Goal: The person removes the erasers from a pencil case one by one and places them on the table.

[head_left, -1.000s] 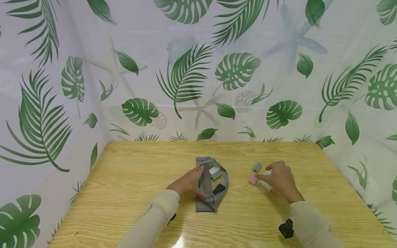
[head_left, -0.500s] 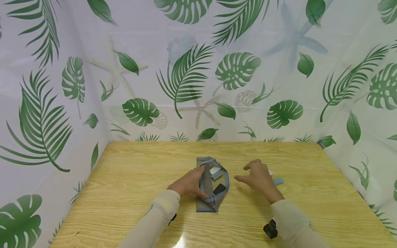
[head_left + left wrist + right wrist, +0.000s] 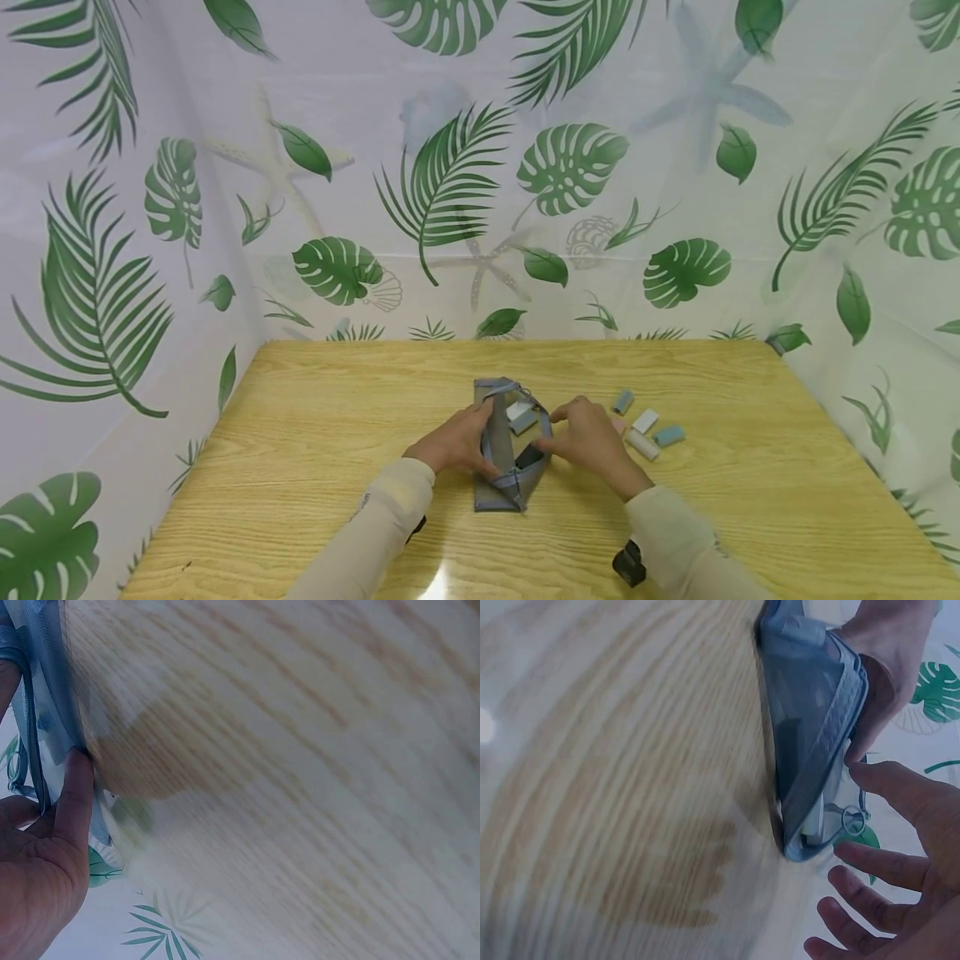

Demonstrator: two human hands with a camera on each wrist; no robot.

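A grey-blue mesh zip pouch (image 3: 534, 485) lies on the table with its mouth spread apart. In it are a white block (image 3: 517, 410), a blue-grey block (image 3: 523, 423) and a dark piece (image 3: 529, 456). My left hand (image 3: 459, 442) holds the pouch's left side, thumb and fingers set wide along the opening. At the right rim is my right hand (image 3: 591, 440); in the right wrist view its thumb (image 3: 889, 780) meets the edge near the zip pull (image 3: 853, 820), while the other fingers (image 3: 870, 907) stay spread, holding nothing.
Right of the pouch lie several small pieces: a blue-grey one (image 3: 622, 402), a white block (image 3: 645, 421), a white roll (image 3: 642, 444), a blue one (image 3: 669, 435) and a pink one (image 3: 618, 425), partly behind my right hand. A leaf-print curtain (image 3: 480, 183) encloses the wooden table (image 3: 337, 392).
My right hand has moved left from beside the small loose pieces to the pouch's right rim, uncovering most of them. My left hand has kept its place on the pouch.
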